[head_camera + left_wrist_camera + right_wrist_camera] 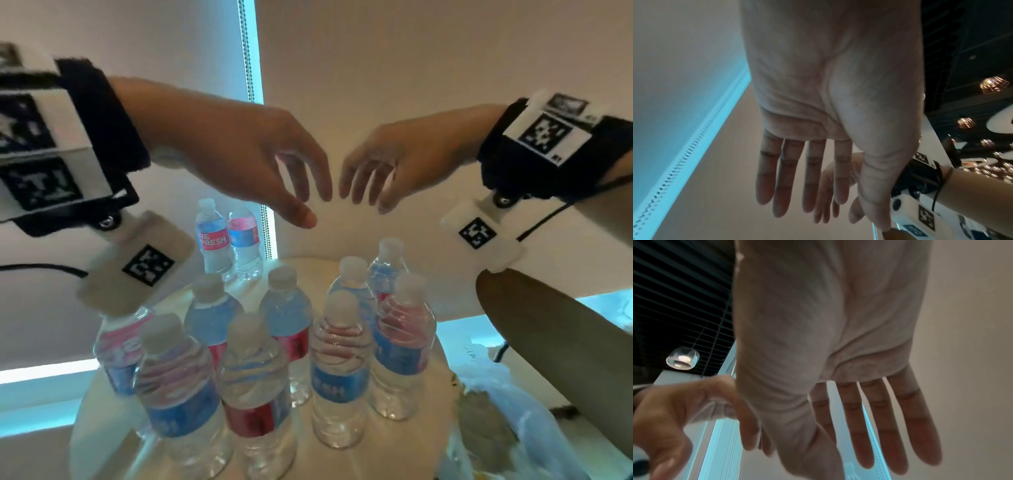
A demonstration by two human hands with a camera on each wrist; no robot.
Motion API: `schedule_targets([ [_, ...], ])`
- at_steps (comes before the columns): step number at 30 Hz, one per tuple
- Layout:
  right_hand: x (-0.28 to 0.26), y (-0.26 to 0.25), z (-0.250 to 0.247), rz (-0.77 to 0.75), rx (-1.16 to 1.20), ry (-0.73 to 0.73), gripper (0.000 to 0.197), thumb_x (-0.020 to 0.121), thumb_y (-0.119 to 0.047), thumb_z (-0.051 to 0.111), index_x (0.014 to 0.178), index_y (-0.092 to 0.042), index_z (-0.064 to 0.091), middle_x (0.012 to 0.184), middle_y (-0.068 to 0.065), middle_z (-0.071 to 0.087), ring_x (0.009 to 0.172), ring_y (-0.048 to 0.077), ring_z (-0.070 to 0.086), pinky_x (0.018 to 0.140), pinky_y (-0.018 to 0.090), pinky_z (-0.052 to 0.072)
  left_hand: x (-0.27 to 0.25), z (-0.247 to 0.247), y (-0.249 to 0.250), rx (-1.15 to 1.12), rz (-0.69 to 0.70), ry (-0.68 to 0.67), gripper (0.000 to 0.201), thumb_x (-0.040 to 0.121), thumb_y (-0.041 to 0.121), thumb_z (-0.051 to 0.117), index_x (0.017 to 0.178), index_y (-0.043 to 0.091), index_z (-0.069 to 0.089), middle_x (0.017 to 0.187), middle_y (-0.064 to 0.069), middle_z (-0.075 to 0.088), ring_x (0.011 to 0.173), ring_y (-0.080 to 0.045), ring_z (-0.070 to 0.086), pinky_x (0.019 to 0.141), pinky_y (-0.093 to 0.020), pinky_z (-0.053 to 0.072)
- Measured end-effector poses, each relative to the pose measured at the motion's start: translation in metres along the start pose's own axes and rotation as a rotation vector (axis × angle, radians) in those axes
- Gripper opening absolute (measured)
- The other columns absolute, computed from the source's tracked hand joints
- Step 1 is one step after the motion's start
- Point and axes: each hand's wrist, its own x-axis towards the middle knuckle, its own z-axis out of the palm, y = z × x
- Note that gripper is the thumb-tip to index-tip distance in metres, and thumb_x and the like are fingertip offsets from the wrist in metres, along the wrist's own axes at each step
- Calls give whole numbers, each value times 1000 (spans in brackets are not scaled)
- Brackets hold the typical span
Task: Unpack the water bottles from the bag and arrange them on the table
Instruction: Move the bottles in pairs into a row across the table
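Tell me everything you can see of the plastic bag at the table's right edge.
The plastic bag lies crumpled at the right edge of the round table, low in the head view. It looks like thin, translucent, whitish film with wrinkles, slumped rather than standing. Something dark shows dimly through it; whether any bottle remains inside cannot be told. Neither hand touches it. The wrist views do not show it.

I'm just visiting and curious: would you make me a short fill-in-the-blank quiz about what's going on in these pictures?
1. Both the left hand and the right hand are holding ____.
2. The water bottles stand upright on a round ____.
3. Every bottle cap in view is coloured ____.
4. The crumpled plastic bag lies to the ____ of the bottles.

Missing words: nothing; table; white; right
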Motion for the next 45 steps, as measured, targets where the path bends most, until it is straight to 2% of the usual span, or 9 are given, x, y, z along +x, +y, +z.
schedule_targets([
  [6,-20,20,37,3,-12,-130,57,77,-20,87,123,-40,59,132,-7,65,107,13,71,86,24,56,37,27,30,104,92,-203,44,75,52,73,117,48,63,110,19,70,93,4,66,83,-18,51],
  [11,-22,36,61,-31,39,-81,73,70,-28,93,134,-36,57,133,-7,63,102,16,74,94,40,61,52,42,38,138,76,-295,51,75,50,76,123,49,59,112,16,69,82,12,65,75,-9,48],
  [14,-24,44,76,-48,51,-26,75,67,-31,94,133,-34,57,130,-5,64,97,18,75,91,44,62,58,51,40,197,53,-314,52,76,49,76,125,45,60,111,15,69,82,1,67,75,-10,48],
  [21,-23,54,88,-98,43,59,54,73,-33,90,118,-30,60,118,-4,69,91,20,72,82,45,62,68,49,35,215,32,-309,27,80,42,76,103,28,70,81,6,78,71,-10,74,64,-17,51],
  [25,-22,48,72,-128,57,42,47,73,-27,91,105,-35,58,107,-4,70,85,22,72,80,44,61,71,32,30,184,-62,-304,24,82,35,76,103,25,70,82,2,79,70,-11,76,65,-18,56],
  [34,40,55,21,-101,101,170,51,75,-20,89,118,-24,61,110,-6,71,73,19,77,70,32,63,83,-32,-19,71,-217,-97,20,81,18,78,100,18,72,69,1,77,73,-18,76,75,-33,63],
  [37,77,58,21,-82,79,203,51,77,-21,87,119,-23,59,109,1,73,66,17,74,66,30,61,99,-33,-45,161,-242,-54,23,82,25,78,104,21,72,63,7,73,67,-11,71,69,-27,57],
  [40,116,62,28,-63,69,216,51,78,-20,86,121,-22,57,107,6,69,60,15,69,58,27,58,119,-25,-70,321,-267,-42,28,83,34,75,110,26,71,83,10,68,85,-14,65,77,-26,46],
  [45,168,66,49,-24,69,163,58,81,-20,83,131,-18,53,89,-1,59,60,14,62,53,23,51,152,1,-111,414,-285,-50,30,84,34,75,112,25,71,78,24,45,88,-12,50,81,-27,37],
])
